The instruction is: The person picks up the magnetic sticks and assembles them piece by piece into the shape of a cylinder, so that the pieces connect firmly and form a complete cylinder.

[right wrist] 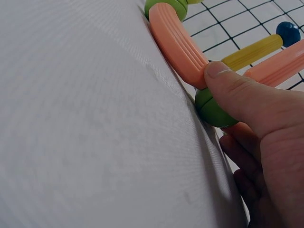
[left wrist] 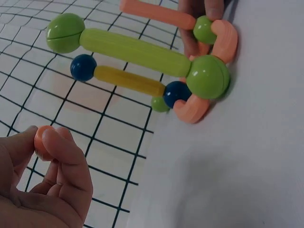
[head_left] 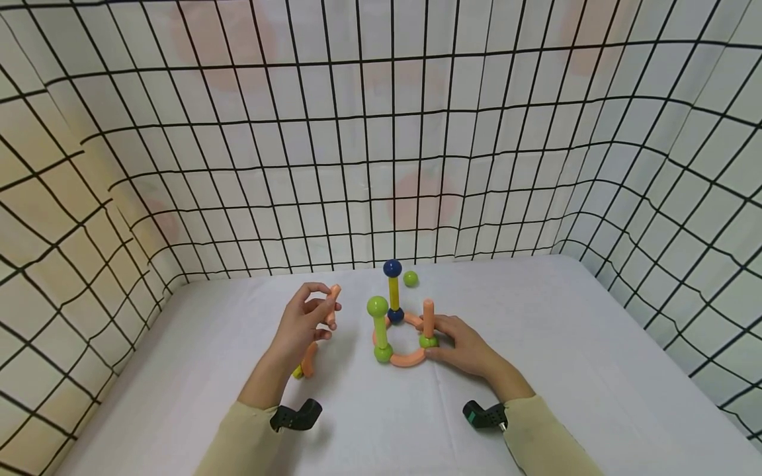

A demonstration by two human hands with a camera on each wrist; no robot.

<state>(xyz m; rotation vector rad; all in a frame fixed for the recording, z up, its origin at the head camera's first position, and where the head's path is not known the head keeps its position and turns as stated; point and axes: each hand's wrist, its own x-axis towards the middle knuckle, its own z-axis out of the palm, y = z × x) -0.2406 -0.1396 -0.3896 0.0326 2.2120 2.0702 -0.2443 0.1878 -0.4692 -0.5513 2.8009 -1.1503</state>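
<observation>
My left hand point(head_left: 303, 322) holds up an orange stick point(head_left: 334, 297) between thumb and fingers, seen end-on in the left wrist view. Near the middle of the table stands a ring of curved orange rods point(head_left: 407, 359) joined by balls. From it rise a light green rod point(head_left: 380, 332) topped by a green ball point(head_left: 378, 306), a yellow rod point(head_left: 393, 293) topped by a dark blue ball point(head_left: 392, 268), and an upright orange rod point(head_left: 428, 317) with a bare top. My right hand point(head_left: 464, 345) grips the green ball point(right wrist: 211, 109) under that orange rod, thumb against the adjoining curved rod's end.
A loose green ball point(head_left: 411, 278) lies behind the ring. Under my left forearm lie a curved orange rod point(head_left: 309, 360) and a yellow piece point(head_left: 297, 372), partly hidden. White cloth with a black grid point(head_left: 381, 158) walls the back and sides of the white table point(head_left: 565, 370).
</observation>
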